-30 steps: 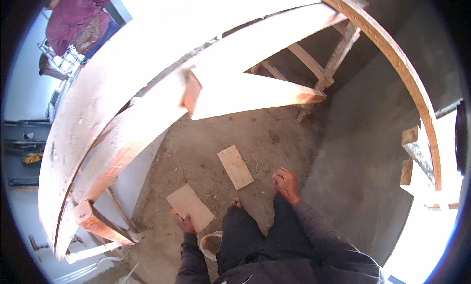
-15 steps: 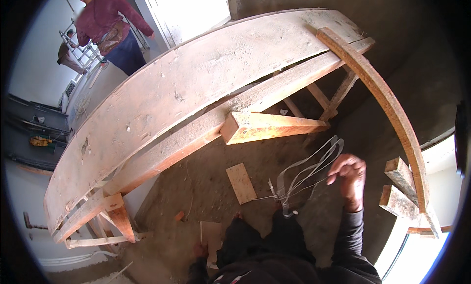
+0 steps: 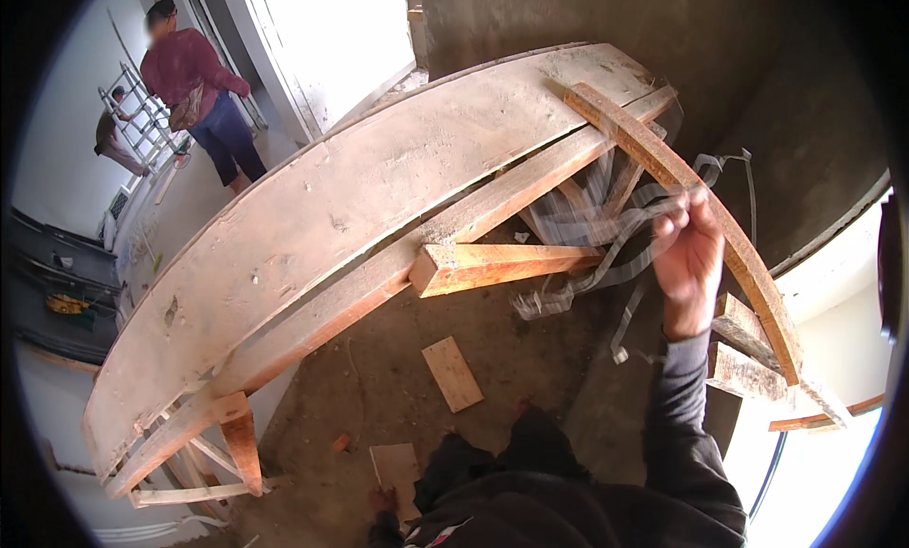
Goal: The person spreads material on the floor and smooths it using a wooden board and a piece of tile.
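My right hand (image 3: 689,250) is raised beside a long wooden batten, its fingers pinched around a bundle of whitish plastic strapping (image 3: 568,297). The loose strips hang and swing in loops, partly smeared by motion, in front of the table's underside. Low down, my left hand (image 3: 383,501) grips the edge of a small rectangular plywood piece (image 3: 398,467); its fingers are partly in shadow. A large wooden work table (image 3: 322,188) with a dusty plank top lies before me.
The narrow batten (image 3: 653,155) lies across the table's right end. Two timber ends (image 3: 748,373) jut out below it. Another plywood offcut (image 3: 453,373) and an orange fragment (image 3: 341,443) lie on the floor. A person in a maroon top (image 3: 189,84) stands beyond, near a ladder (image 3: 142,122).
My right hand has risen, lifting the strapping off the floor toward the batten. My left hand stays low at the plywood piece. The view has shifted a little.
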A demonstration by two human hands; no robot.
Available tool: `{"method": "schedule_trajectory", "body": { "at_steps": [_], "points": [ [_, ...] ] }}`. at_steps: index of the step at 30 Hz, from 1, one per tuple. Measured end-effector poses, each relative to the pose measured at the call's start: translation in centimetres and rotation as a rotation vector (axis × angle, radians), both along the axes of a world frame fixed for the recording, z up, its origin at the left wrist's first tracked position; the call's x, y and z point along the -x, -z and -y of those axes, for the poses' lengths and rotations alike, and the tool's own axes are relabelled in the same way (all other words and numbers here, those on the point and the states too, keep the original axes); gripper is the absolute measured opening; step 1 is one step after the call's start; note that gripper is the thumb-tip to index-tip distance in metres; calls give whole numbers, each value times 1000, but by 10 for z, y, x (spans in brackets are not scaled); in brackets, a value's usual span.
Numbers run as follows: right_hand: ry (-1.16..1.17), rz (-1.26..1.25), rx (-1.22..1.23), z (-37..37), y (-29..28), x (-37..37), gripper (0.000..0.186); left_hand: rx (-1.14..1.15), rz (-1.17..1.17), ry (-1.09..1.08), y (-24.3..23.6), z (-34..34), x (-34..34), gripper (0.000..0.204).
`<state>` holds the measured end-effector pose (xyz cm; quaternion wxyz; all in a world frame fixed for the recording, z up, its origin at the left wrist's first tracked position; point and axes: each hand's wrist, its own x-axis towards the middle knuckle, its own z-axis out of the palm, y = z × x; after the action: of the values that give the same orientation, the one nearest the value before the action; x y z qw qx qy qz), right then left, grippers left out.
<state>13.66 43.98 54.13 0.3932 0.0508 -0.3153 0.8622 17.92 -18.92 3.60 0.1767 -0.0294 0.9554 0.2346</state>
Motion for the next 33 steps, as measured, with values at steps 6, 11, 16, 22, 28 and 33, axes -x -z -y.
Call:
{"method": "schedule_trajectory", "body": {
  "at_steps": [6, 11, 16, 22, 28, 33],
  "points": [
    [-31, -1, 25, 20, -21, 101, 10, -157, 53, -141, 5, 15, 9, 40],
    [-12, 250, 92, 19, -7, 167, 21, -65, 55, -144, -30, -17, 10, 44],
    [-92, 351, 115, 21, 2, 166, 25, -41, -92, -190, 2, 7, -8, 47],
    [-26, 364, -90, 27, 8, 149, 23, 122, 144, -56, 23, 33, -12, 48],
    [193, 400, -294, 47, 0, 115, 18, -12, 182, -176, -25, 10, 20, 43],
    [103, 389, -496, 73, 18, 79, 20, -52, 113, -114, -34, -8, 31, 43]
  ]
}}
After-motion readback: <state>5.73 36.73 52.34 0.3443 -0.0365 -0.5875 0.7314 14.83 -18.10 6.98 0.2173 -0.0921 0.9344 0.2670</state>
